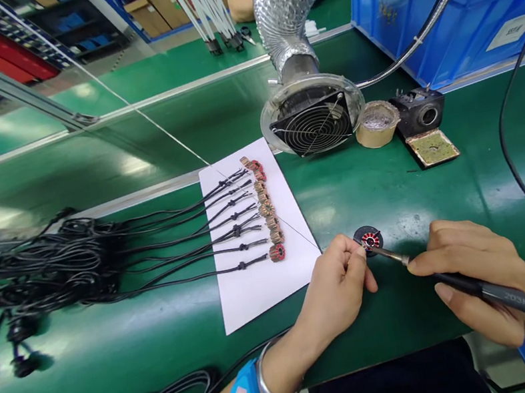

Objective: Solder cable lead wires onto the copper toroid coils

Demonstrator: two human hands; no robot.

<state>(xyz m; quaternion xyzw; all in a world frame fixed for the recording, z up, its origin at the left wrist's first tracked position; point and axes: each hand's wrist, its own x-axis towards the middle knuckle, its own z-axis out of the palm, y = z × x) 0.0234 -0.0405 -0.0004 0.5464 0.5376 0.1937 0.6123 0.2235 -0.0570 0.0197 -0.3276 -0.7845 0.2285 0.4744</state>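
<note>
A small round coil part (368,239), black with red windings, lies on the green bench mat. My left hand (336,292) pinches at its left edge with thumb and forefinger; what the fingertips hold is too small to name. My right hand (474,277) grips a dark soldering iron (515,301) like a pen, its metal tip touching the coil part. On a white sheet (258,285) to the left lies a row of several similar coil parts (268,212), each joined to a black cable.
A bundle of black cables (51,267) spreads left of the sheet. A fume extractor fan (313,121) on a silver duct stands behind. A solder pot (376,123), an iron stand with sponge (426,127) and a blue crate (451,0) sit at the back right.
</note>
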